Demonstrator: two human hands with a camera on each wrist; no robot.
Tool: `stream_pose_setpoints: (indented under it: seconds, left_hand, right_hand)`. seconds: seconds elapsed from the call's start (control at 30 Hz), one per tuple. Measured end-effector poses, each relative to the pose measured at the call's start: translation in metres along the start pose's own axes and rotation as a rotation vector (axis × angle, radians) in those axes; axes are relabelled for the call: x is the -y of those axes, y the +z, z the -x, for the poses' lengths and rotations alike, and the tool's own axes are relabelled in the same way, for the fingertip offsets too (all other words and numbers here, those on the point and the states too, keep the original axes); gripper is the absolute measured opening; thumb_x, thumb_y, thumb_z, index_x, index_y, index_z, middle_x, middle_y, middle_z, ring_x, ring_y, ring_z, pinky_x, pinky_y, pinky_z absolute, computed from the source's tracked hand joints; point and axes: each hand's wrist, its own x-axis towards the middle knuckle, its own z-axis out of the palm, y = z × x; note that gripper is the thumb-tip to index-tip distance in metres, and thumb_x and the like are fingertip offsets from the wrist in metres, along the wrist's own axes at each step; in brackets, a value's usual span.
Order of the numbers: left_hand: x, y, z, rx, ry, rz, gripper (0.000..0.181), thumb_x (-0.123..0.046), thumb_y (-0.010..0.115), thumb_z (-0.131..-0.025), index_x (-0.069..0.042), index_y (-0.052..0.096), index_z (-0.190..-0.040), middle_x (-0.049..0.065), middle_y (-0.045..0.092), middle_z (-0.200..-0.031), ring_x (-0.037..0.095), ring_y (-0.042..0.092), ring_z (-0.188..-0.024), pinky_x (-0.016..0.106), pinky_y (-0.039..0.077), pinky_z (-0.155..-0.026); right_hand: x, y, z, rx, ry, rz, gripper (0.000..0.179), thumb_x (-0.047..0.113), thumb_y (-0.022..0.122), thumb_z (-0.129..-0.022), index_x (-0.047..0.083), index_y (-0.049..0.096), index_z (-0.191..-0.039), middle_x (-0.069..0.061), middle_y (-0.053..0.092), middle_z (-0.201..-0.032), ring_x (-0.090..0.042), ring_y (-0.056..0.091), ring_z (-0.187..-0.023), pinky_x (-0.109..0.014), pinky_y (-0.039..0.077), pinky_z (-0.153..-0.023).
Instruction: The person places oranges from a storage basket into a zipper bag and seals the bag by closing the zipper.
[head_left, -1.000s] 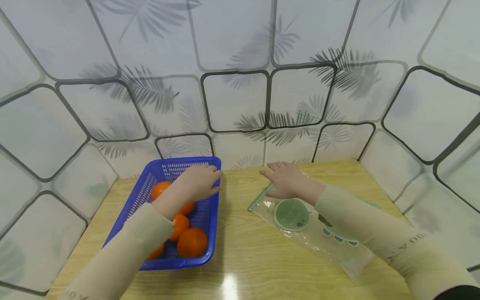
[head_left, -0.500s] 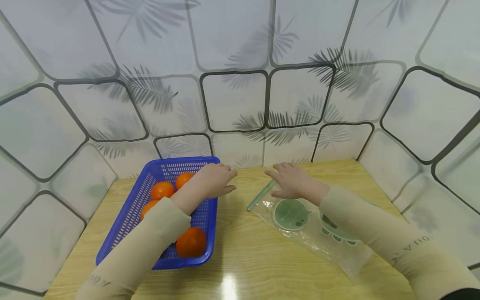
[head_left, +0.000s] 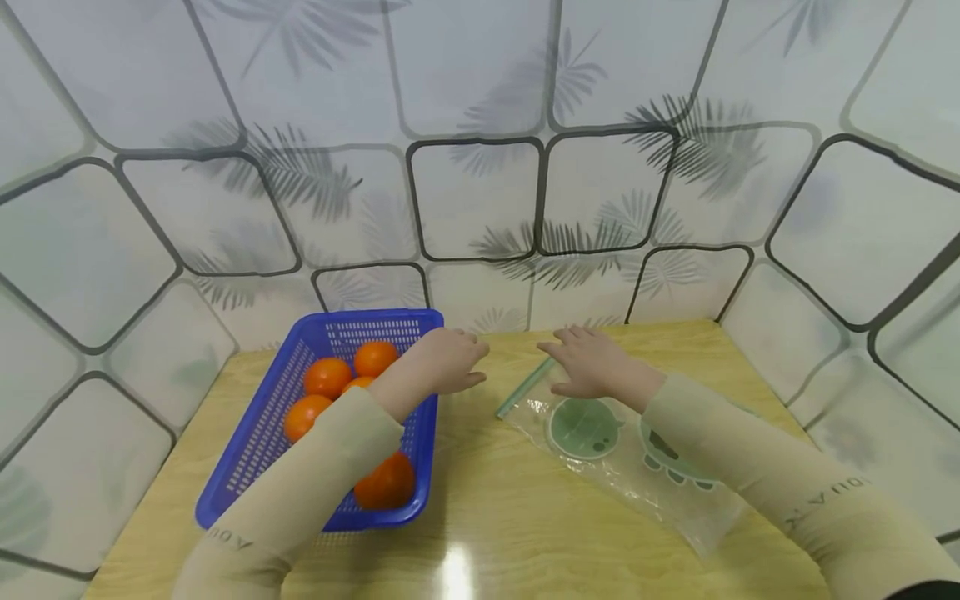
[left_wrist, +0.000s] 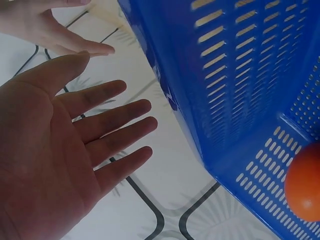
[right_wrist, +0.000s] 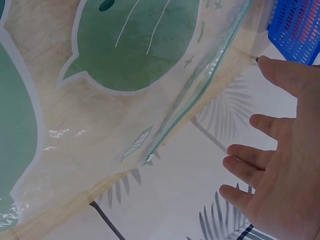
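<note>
My left hand (head_left: 450, 361) hovers beside the right rim of a blue plastic basket (head_left: 429, 450). Its fingers are spread and hold nothing, as the left wrist view shows. Several oranges (head_left: 327, 378) lie in the basket, some hidden under my left forearm. Over the zip end of a clear zip bag (head_left: 630, 492) my right hand (head_left: 588, 363) hangs with fingers apart, holding nothing. The bag lies flat on the table, printed with green cartoon shapes, partly covered by my right sleeve. In the right wrist view its green zip strip (right_wrist: 200, 92) runs close to my fingers.
A wood-grain table (head_left: 480, 517) carries the basket and bag. Pale walls (head_left: 480, 200) with dark outlines and leaf prints close it in at the back and both sides.
My left hand has moved right from over the basket to just past its right rim, uncovering more oranges. My right hand has shifted slightly right. Basket and bag stay in place.
</note>
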Motion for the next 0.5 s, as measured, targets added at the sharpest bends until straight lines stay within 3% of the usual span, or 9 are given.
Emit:
stream_pose_setpoints:
  seconds: [0.23, 0.5]
  left_hand:
    - [-0.004, -0.001, -0.009, 0.044, -0.011, -0.003, 0.043, -0.040, 0.065, -0.105, -0.011, 0.065, -0.138, 0.011, 0.072, -0.131, 0.030, 0.069, -0.121, 0.048, 0.057, -0.104]
    - [-0.015, 0.002, -0.022, 0.057, 0.007, -0.045, 0.041, -0.043, 0.065, -0.105, -0.013, 0.066, -0.132, 0.007, 0.073, -0.122, 0.027, 0.072, -0.113, 0.045, 0.059, -0.099]
  right_hand:
    - [-0.001, 0.001, 0.000, 0.008, 0.017, -0.013, 0.074, 0.045, 0.070, -0.098, 0.011, 0.046, -0.160, -0.027, 0.044, -0.162, -0.050, 0.040, -0.152, -0.066, 0.033, -0.125]
    - [-0.002, 0.004, -0.001, 0.022, 0.014, -0.007, 0.074, 0.045, 0.071, -0.099, 0.011, 0.047, -0.159, -0.028, 0.046, -0.161, -0.049, 0.043, -0.150, -0.064, 0.035, -0.124]
